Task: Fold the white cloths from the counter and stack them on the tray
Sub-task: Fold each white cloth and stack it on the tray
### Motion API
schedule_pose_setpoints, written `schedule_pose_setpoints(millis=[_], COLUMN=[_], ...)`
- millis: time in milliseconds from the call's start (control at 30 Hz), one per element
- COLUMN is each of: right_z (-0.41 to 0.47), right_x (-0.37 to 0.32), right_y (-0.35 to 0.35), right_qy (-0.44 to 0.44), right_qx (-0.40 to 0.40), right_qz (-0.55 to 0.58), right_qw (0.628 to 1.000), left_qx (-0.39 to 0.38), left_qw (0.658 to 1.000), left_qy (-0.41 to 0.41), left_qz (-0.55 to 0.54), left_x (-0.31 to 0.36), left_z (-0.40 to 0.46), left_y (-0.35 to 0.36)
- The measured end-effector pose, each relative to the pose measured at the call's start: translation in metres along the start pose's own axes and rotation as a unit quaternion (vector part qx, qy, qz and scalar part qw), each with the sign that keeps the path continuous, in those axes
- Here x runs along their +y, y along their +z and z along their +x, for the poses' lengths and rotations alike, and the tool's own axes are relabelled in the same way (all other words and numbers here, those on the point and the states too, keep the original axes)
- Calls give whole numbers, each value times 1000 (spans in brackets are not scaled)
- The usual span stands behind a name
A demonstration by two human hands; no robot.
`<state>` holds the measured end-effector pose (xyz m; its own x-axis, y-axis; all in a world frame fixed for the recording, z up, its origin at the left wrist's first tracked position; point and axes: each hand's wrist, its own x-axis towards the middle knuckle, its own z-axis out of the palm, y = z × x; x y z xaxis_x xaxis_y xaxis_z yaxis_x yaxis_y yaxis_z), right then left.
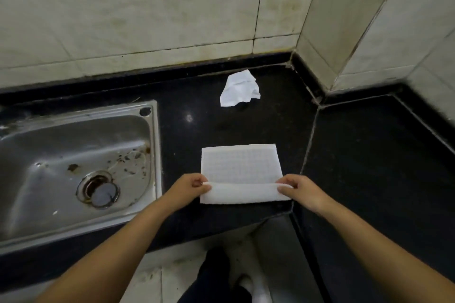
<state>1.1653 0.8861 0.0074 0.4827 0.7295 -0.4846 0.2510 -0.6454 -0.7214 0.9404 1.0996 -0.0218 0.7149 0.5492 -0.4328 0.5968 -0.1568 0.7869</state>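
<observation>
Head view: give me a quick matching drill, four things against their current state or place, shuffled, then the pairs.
Things:
1. flat cloth
2. crumpled cloth
3. sink
4. left hand

States or places:
A. lies loose near the back wall, untouched
B. near edge lifted and turned over, mid-fold
C. pinches a near corner of the cloth being folded
D. set into the counter on the left, drain showing

Pairs: 1-B, 2-A, 3-D, 4-C

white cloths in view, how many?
2. One flat cloth lies on the counter near its front edge, its near edge pinched by the left hand and right hand. One crumpled cloth sits near the back wall. No tray in view.
</observation>
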Motion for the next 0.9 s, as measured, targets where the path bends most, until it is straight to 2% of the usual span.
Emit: schedule_pose_setpoints(millis=[200,333,467,567,667,767,833,900], right_z=[52,96,115,117,127,142,152,160], right_x=[-30,-39,-37,-42,-70,-110,-127,-137], right_y=[-14,-12,-1,3,14,50,78,96], right_qy=[-5,38,63,37,-30,-115,-140,-139], right_qx=[135,182,201,211,159,46,-21,-46], right_qz=[-12,-50,-192,-319,-362,-359,-370,-395], right_qw=[991,981,958,923,918,925,918,907], left_qx=[143,208,238,263,279,259,267,275], left_qw=[987,959,937,933,934,925,908,898], left_qy=[38,64,50,39,7,-8,0,-3], left_qz=[65,179,251,243,221,278,323,343], left_x=[21,28,17,12,8,-4,-14,-17], left_z=[44,75,88,86,72,54,47,44], left_y=[-8,-7,1,6,9,15,18,19])
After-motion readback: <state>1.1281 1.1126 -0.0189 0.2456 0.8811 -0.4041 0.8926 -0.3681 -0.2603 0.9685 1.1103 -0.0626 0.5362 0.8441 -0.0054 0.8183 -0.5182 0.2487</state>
